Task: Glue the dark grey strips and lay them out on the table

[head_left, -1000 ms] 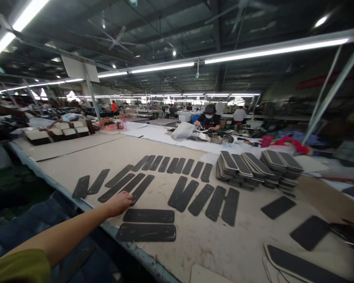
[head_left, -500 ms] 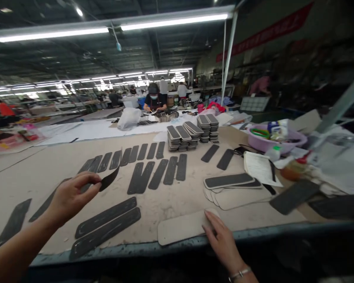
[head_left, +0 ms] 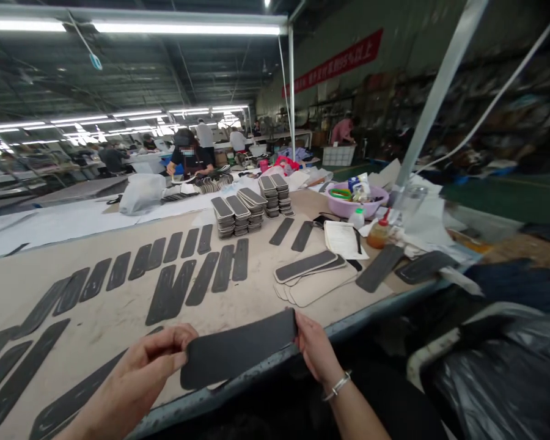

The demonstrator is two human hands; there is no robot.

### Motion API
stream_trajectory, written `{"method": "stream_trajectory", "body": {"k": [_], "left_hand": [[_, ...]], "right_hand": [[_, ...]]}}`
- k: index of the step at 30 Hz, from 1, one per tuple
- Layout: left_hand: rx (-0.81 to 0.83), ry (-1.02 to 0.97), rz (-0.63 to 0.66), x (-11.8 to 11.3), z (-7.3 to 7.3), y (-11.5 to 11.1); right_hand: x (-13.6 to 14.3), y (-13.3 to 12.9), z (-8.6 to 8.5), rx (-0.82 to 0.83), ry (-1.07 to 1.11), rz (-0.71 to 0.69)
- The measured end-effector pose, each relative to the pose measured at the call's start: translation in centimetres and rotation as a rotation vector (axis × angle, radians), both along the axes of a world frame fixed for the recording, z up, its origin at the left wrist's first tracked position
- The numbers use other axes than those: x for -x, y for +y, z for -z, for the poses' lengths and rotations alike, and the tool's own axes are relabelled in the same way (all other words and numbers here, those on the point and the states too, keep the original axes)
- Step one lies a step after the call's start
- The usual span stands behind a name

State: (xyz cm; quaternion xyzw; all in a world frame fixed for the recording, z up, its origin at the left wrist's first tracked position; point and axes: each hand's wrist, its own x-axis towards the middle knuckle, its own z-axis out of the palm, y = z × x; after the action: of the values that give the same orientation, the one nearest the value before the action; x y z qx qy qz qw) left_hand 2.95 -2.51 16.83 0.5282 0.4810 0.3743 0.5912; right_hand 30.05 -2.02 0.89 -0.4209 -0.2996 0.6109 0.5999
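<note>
A dark grey rounded strip (head_left: pixel 241 348) is stretched between my hands near the table's front edge. My left hand (head_left: pixel 153 363) pinches its left end between thumb and fingers. At the other end, my right hand (head_left: pixel 312 343) grips the right edge, a bracelet on its wrist. Under the strip a sliver of a pale piece (head_left: pixel 218 385) shows; the rest of it is covered. Several dark strips with glossy streaks (head_left: pixel 183 284) lie in rows beyond my left hand. Ahead of my right hand is a loose pile of pale pieces (head_left: pixel 318 288) with a dark-faced one (head_left: pixel 306 266) on top.
Stacks of finished-looking pads (head_left: pixel 238 214) stand at the back. To the right are a notebook (head_left: pixel 341 239), a bottle with amber liquid (head_left: pixel 378 233), a purple basin (head_left: pixel 348 208) and a metal post (head_left: pixel 440 98). A co-worker (head_left: pixel 190 156) sits across the table.
My left hand has brought the dark strip rightward over the pale piece. My right hand has gone from resting on the pale piece to gripping the strip's right end. The view has turned right.
</note>
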Motion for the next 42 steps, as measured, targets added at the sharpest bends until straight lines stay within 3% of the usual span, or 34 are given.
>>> {"method": "stream_trajectory", "body": {"k": [3,7,12,17,20,25,32,36,42], "left_hand": [[0.075,-0.056,-0.09,0.0,1.2,-0.1],[0.166,-0.131,-0.228,0.4,3.0,-0.6],[0.278,-0.099,-0.336,1.3,6.6,-1.4],[0.303,-0.017,-0.323,2.3,11.0,-1.4],[0.277,0.087,-0.31,2.6,12.6,-0.8],[0.285,0.204,-0.304,2.3,13.7,0.4],[0.373,0.272,-0.159,2.8,15.3,1.7],[0.338,0.333,-0.139,2.8,15.3,1.8],[0.308,0.621,-0.1,2.3,15.3,1.7]], "right_hand": [[-1.1,0.1,-0.3,0.0,-0.054,0.013],[-2.3,-0.2,-0.6,0.024,-0.166,-0.067],[-2.9,0.1,-0.4,0.036,-0.392,-0.057],[-2.9,1.2,0.5,0.05,-0.697,0.07],[-2.7,2.0,0.8,0.081,-0.835,0.092],[-2.6,2.8,1.3,0.121,-1.026,0.097],[-2.6,3.1,1.7,0.131,-1.186,0.062],[-2.6,3.1,1.6,0.148,-1.228,0.046],[-2.9,3.3,2.1,0.157,-1.299,0.038]]}}
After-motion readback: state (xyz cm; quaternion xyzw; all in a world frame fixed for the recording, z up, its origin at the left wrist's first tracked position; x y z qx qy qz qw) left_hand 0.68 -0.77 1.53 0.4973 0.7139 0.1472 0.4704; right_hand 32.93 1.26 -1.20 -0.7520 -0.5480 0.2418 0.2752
